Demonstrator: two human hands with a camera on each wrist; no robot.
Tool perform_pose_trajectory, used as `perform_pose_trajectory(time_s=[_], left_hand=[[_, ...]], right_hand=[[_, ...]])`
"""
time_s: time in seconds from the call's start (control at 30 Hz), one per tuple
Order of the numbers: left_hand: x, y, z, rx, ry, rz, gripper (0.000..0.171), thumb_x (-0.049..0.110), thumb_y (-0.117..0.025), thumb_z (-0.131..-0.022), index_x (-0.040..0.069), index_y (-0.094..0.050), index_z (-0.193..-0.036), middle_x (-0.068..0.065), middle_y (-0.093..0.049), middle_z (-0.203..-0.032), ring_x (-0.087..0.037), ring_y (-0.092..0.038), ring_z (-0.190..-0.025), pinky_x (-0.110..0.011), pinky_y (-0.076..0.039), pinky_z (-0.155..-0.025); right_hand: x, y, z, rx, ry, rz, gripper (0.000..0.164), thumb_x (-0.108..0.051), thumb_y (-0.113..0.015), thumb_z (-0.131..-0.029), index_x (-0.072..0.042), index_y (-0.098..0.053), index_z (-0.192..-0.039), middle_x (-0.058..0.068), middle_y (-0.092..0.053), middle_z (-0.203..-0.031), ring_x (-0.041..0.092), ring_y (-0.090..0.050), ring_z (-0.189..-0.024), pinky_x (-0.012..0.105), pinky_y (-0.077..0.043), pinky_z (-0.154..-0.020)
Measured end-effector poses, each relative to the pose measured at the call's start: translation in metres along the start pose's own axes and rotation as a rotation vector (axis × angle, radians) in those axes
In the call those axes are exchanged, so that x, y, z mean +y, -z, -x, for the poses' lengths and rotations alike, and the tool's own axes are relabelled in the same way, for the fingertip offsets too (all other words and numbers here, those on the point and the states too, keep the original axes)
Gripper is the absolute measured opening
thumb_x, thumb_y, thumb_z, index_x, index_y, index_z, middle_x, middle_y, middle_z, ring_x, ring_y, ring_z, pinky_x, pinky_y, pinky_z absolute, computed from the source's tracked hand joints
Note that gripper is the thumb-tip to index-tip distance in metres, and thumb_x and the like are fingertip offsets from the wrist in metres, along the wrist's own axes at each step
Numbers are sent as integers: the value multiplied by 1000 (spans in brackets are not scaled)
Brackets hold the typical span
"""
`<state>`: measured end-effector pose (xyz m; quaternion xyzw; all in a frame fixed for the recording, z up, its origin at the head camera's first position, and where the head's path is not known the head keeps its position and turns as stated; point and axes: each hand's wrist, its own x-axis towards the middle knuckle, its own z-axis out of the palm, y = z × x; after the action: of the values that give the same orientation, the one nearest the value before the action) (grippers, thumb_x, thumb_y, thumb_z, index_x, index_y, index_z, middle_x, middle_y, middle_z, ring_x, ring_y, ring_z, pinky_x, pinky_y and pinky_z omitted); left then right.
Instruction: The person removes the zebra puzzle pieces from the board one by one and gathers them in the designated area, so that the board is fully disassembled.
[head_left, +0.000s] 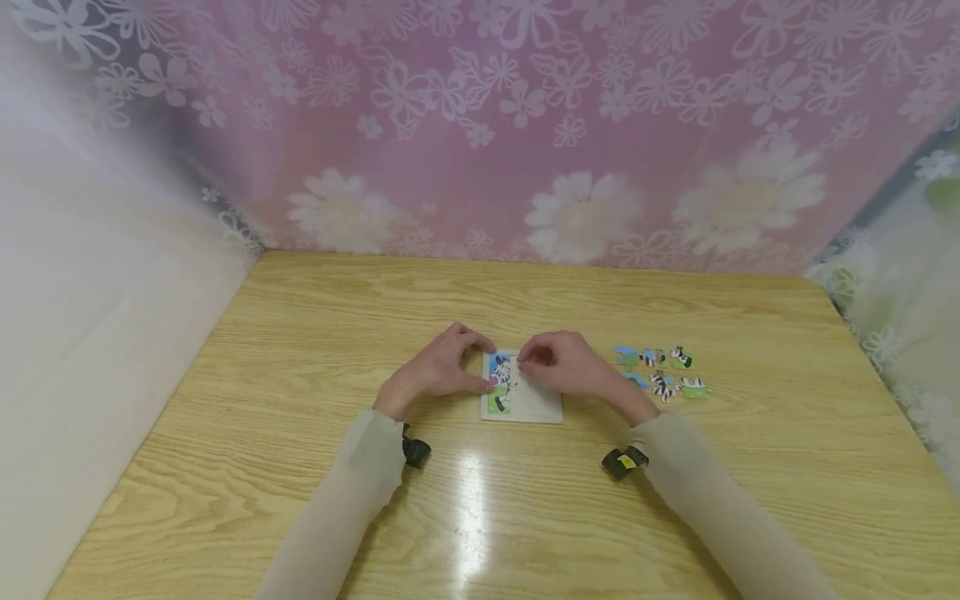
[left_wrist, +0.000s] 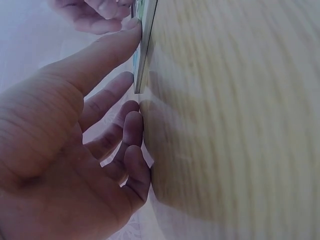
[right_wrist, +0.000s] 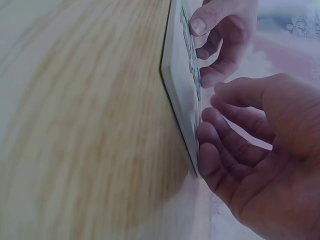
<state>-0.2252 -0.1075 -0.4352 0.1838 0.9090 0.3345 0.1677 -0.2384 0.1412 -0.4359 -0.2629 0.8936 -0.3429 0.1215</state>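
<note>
no legible text, yellow label on wrist device, unreadable

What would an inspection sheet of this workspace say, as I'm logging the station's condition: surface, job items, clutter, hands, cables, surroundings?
Surface: wood-grain table, with a bright glare streak near the front.
Job items: puzzle board lying flat, its left part filled with picture pieces; loose pieces in two rough rows to the right.
Clutter: nothing seen.
Hands: left hand, thumb and forefinger at the board's left side; right hand, fingertips over the board, any piece in them hard to tell. Black devices on both wrists.
Cables: nothing seen.
Surroundings: pink floral curtain behind; pale cloth at left.
</note>
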Motion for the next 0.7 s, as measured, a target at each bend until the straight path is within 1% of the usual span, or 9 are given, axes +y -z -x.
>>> perform_pose_trajectory(time_s=[0.13,0.23,0.4,0.5,0.7], left_hand=[[-1,0,-1,-9,1,-2,55,35,-83,-86,21,-63,-135,-6,-48,-138,-25,-46,-128,-46,-39,-114],[-2,0,-2,-9,-4,-11,55,36,-84,-86,22,-62,-135,-6,-48,-139,-25,-47,-128,-46,-40,-114],[-2,0,-2,-3,-12,-16,55,34,-84,-86,22,-63,-135,-6,-49,-139,-25,-48,-127,-46,-41,-113],[-2,0,-2,1,-12,-7,55,32,-84,-86,21,-63,-135,-6,-49,-138,-25,-49,-126,-45,-41,-112],[-1,-1,-2,-1,5,8,55,31,-85,-85,21,-63,-135,-3,-50,-136,-23,-50,-124,-43,-43,-110]], right_hand=[[-3,-1,-1,-14,20,33,11,-14,-69,-95,-12,-79,-100,2,-75,-96,13,-61,-83,31,-49,-76],[-5,-2,-2,-20,26,57,12,-14,-70,-95,-12,-80,-102,2,-73,-97,13,-60,-83,30,-48,-75],[-7,-5,-5,-21,42,81,13,-16,-70,-96,-11,-81,-102,2,-70,-91,12,-54,-76,28,-44,-68],[-8,-6,-7,-7,57,94,13,-16,-71,-95,-10,-82,-100,2,-70,-89,11,-53,-73,27,-42,-66],[-8,-8,-9,17,17,114,12,-17,-72,-92,-12,-82,-98,1,-72,-90,12,-58,-78,28,-45,-71]])
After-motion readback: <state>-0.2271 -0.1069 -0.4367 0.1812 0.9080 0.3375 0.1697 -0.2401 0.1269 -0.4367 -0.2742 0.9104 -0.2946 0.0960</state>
